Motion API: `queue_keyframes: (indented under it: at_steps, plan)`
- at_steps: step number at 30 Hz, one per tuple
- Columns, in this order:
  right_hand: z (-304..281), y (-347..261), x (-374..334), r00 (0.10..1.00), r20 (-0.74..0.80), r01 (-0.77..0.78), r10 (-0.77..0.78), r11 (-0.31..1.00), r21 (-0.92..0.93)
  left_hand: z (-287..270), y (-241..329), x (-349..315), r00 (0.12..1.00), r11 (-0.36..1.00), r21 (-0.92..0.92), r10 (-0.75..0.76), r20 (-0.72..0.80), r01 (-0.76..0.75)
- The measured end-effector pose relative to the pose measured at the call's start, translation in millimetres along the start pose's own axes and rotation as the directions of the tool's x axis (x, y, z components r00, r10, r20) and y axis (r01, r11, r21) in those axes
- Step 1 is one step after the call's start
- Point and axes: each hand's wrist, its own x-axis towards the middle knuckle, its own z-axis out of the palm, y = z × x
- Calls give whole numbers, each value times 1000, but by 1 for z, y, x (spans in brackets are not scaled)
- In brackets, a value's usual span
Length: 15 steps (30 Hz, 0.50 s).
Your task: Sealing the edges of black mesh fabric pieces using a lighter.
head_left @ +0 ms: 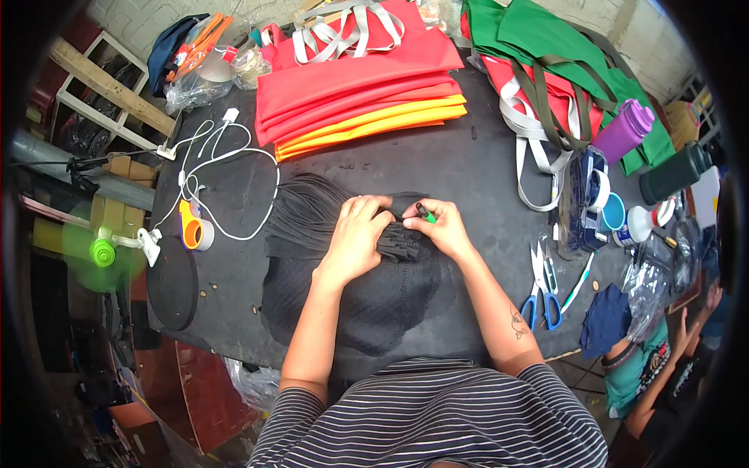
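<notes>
My left hand (355, 238) lies over a bundle of long thin black straps (306, 209), its fingers curled round the bundle's right end. Close by, my right hand (443, 228) pinches a small tool with a green and black body (425, 212); its tip is hidden, so its exact kind cannot be told. Both hands meet at the strap ends, where folded black pieces (402, 246) are gathered. Beneath them a black mesh fabric (343, 304) spreads over the dark table.
Folded red and yellow bags (359, 86) are stacked at the back, green bags (538, 39) at back right. Blue-handled scissors (538, 288) lie right. A white cable (234, 234) and tape dispenser (191, 226) sit left. A green fan (101, 251) and a person (663, 366) flank the table.
</notes>
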Motion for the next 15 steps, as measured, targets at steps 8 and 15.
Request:
queue_keyframes:
  at_steps: [8,15]
  plan:
    - [-47,17,30,898,-438,-174,27,939,-298,0,2,-8,999,999,22,44,7,-44]
    - [-10,0,24,978,-207,-143,-10,689,-710,-10,4,-13,1000,999,39,11,21,-11]
